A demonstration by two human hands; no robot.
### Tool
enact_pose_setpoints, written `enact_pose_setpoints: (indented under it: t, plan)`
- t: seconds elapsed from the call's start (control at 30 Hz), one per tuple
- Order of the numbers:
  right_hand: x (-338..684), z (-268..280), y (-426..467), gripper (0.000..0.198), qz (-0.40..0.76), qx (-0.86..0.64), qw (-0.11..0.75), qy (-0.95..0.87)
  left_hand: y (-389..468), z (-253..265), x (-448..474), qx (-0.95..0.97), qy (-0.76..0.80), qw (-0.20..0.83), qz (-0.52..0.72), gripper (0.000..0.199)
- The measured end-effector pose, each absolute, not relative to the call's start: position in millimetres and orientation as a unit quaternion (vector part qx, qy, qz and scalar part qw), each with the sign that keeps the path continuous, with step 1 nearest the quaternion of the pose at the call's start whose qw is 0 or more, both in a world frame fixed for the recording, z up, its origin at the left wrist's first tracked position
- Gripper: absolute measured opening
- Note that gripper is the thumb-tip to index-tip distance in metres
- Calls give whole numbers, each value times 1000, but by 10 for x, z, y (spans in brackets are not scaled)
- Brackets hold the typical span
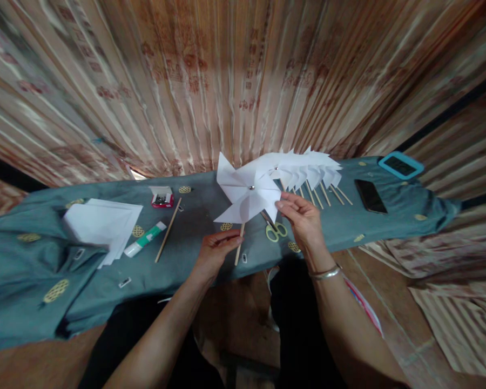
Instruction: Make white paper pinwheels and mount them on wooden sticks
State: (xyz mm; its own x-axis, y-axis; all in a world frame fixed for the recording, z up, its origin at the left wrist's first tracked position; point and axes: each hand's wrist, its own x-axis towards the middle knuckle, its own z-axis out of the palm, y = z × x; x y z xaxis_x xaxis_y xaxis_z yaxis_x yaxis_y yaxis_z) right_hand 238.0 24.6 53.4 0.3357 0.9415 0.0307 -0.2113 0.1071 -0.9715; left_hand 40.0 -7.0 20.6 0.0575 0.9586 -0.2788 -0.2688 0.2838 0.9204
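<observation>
A white paper pinwheel [249,197] with a silver pin at its centre is held up over the table's middle. My left hand [216,248] pinches its wooden stick below the blades. At the right, the fingers of my right hand [302,213] are closed on the edge of one blade. Behind the held one, several finished-looking pinwheels [314,175] lie overlapped in a row, their sticks pointing toward me. Scissors [276,232] with pale green handles lie between my hands, their blades partly hidden by the pinwheel.
Left on the teal cloth [202,213] are white paper sheets [105,221], a green-and-white glue stick [146,239], a loose wooden stick [169,229] and an open red box [162,199]. A phone [370,196] and a blue-framed device [400,165] lie right. A curtain [235,81] hangs behind.
</observation>
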Motion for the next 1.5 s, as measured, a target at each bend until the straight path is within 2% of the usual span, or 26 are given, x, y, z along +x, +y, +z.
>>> enact_pose_setpoints:
  t: [0.6,1.07,1.27,1.5]
  plan:
    - [2142,532,94,39,541,-479,606,-334,-75,228,427,341,494,628,495,26]
    - [1997,549,41,29,561,-465,579,-365,-80,207,474,315,494,637,501,27]
    - [1925,549,30,32,585,-460,557,-368,-91,222,478,315,490,644,496,29]
    - [1987,553,37,37,536,-485,576,-383,-78,232,443,307,496,640,499,28]
